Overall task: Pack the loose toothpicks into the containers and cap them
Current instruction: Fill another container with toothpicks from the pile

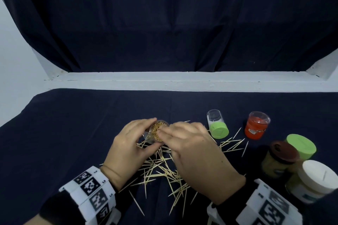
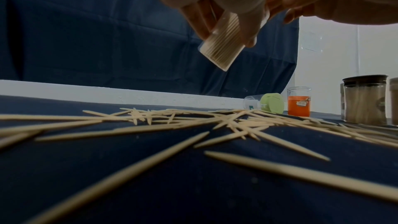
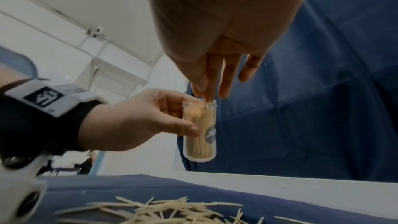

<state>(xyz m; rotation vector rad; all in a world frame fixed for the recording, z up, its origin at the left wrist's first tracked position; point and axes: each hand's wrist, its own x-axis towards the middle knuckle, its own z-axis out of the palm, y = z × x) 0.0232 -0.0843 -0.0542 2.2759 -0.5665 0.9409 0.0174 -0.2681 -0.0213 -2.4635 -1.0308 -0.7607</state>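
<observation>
My left hand (image 1: 152,133) grips a clear uncapped container (image 1: 158,127) packed with toothpicks and holds it tilted above the dark cloth. The left wrist view shows the container (image 2: 219,48) off the table. In the right wrist view my left thumb and fingers (image 3: 185,117) wrap the container (image 3: 200,134). My right hand (image 1: 161,132) reaches over from the right. Its thumb and forefinger tips (image 3: 204,93) meet at the container's open mouth and pinch toothpicks there. A pile of loose toothpicks (image 1: 161,168) lies on the cloth under both hands.
A clear container with a green cap (image 1: 217,124) lies on its side to the right, beside a red jar (image 1: 256,126). Three capped jars stand at the near right: brown cap (image 1: 281,155), green cap (image 1: 300,146), white cap (image 1: 314,179). More toothpicks (image 1: 232,144) lie scattered between them.
</observation>
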